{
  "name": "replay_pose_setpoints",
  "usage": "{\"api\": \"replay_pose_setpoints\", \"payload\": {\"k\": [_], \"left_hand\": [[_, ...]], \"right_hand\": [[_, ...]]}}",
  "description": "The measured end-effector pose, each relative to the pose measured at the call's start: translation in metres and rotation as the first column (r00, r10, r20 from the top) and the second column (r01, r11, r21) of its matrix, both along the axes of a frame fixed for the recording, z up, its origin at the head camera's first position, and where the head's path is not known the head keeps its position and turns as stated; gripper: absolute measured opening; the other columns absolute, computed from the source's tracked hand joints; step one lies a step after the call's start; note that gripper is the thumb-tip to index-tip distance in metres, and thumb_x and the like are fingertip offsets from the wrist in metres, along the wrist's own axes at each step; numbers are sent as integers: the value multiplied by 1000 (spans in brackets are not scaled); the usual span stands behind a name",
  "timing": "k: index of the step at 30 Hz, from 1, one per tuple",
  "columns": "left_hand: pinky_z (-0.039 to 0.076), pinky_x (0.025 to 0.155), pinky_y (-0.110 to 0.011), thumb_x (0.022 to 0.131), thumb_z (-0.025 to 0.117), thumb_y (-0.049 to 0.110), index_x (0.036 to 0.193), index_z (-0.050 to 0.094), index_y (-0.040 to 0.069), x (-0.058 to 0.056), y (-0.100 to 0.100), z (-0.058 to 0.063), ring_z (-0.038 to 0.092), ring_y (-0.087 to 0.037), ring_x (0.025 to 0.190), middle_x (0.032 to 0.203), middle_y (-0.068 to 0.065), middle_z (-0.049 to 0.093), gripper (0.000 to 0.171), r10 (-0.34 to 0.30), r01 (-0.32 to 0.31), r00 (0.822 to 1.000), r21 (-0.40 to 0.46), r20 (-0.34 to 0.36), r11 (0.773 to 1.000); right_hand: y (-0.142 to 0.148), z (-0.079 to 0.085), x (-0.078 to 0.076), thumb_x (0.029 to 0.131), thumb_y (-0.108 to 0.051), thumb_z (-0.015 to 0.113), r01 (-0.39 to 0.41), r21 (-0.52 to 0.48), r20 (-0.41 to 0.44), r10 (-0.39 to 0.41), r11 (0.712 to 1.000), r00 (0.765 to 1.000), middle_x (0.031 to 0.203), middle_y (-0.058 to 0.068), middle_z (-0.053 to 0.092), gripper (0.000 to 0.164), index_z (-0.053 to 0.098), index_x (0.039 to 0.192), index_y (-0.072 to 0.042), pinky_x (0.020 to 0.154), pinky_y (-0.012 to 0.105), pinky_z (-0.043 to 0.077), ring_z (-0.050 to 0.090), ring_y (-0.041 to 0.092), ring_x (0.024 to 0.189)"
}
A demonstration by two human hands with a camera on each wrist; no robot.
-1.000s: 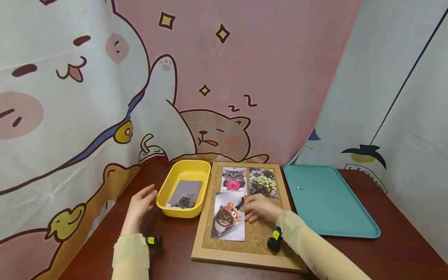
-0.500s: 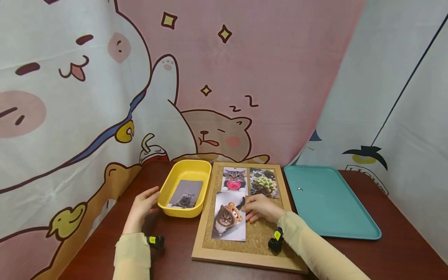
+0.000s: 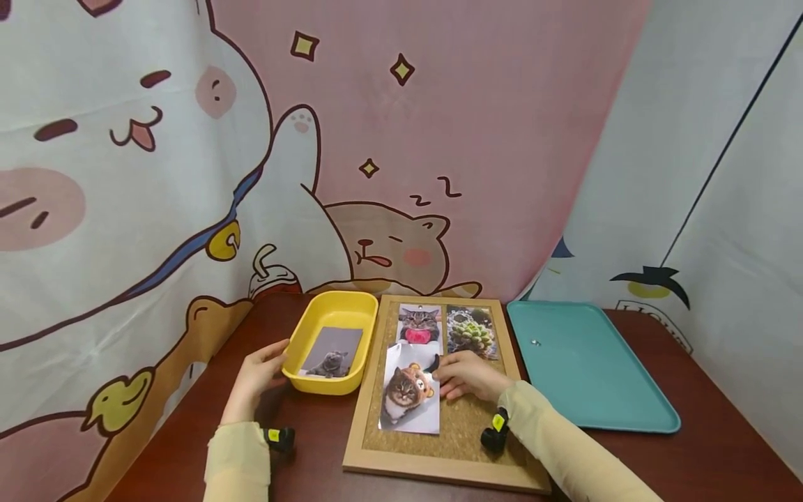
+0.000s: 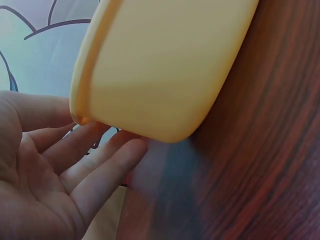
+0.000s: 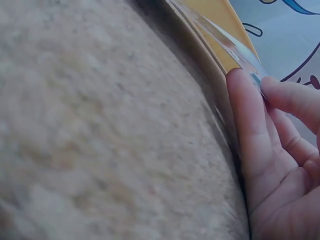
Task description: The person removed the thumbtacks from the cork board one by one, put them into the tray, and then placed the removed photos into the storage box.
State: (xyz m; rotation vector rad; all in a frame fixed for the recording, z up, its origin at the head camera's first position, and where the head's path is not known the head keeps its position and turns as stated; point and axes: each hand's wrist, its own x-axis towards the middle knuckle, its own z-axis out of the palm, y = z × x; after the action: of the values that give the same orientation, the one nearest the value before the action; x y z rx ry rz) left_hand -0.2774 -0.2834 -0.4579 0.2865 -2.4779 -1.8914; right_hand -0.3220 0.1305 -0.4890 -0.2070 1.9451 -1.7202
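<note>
My right hand (image 3: 470, 375) pinches the right edge of a photo (image 3: 410, 408) of a cat in a bear hood between thumb and fingers. In the right wrist view the photo (image 5: 235, 47) shows edge-on, tilted above the cork surface. On the corkboard (image 3: 448, 460) it overlaps the lower part of another cat photo (image 3: 419, 323), and a succulent photo (image 3: 470, 331) lies beside that one. My left hand (image 3: 258, 373) is at the left side of the yellow basin (image 3: 295, 341), its loosely extended fingers (image 4: 107, 172) right at the rim in the left wrist view.
A grey cat photo (image 3: 332, 348) lies in the basin. To the right of the board is a teal tray (image 3: 596, 369) with a small shiny piece (image 3: 535, 342) on it. All stand on a dark red-brown table (image 3: 307, 446), with a cartoon-print cloth (image 3: 489, 139) behind.
My left hand has moved slightly right, up to the basin's rim. My right hand keeps its pinch on the photo at nearly the same spot.
</note>
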Motion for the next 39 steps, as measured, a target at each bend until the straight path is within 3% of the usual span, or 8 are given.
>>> {"api": "replay_pose_setpoints", "payload": {"k": [9, 25, 39], "left_hand": [[57, 76, -38, 100, 49, 9, 143, 45, -1, -2, 1, -4, 60, -33, 110, 138, -30, 46, 44, -4, 4, 1000, 20, -2, 1000], [57, 73, -35, 100, 50, 9, 143, 46, 0, -4, 1, -3, 61, -31, 107, 138, -29, 47, 44, 5, -4, 1000, 42, -15, 999], [57, 73, -35, 100, 50, 9, 143, 46, 0, -4, -2, -4, 62, -28, 104, 138, -29, 47, 44, 17, -16, 1000, 44, -13, 999]], "right_hand": [[4, 2, -3, 89, -8, 65, -21, -48, 60, 24, 999, 998, 75, 11, 68, 6, 63, 89, -3, 58, 31, 57, 67, 17, 63], [8, 10, -13, 91, -7, 64, -8, -71, 68, 13, 997, 998, 76, 8, 68, 6, 63, 86, -4, 59, 28, 57, 67, 15, 64], [4, 29, -23, 92, -6, 62, -46, -123, 26, 50, 991, 998, 76, 7, 66, 8, 62, 84, -6, 61, 28, 57, 67, 15, 64]]}}
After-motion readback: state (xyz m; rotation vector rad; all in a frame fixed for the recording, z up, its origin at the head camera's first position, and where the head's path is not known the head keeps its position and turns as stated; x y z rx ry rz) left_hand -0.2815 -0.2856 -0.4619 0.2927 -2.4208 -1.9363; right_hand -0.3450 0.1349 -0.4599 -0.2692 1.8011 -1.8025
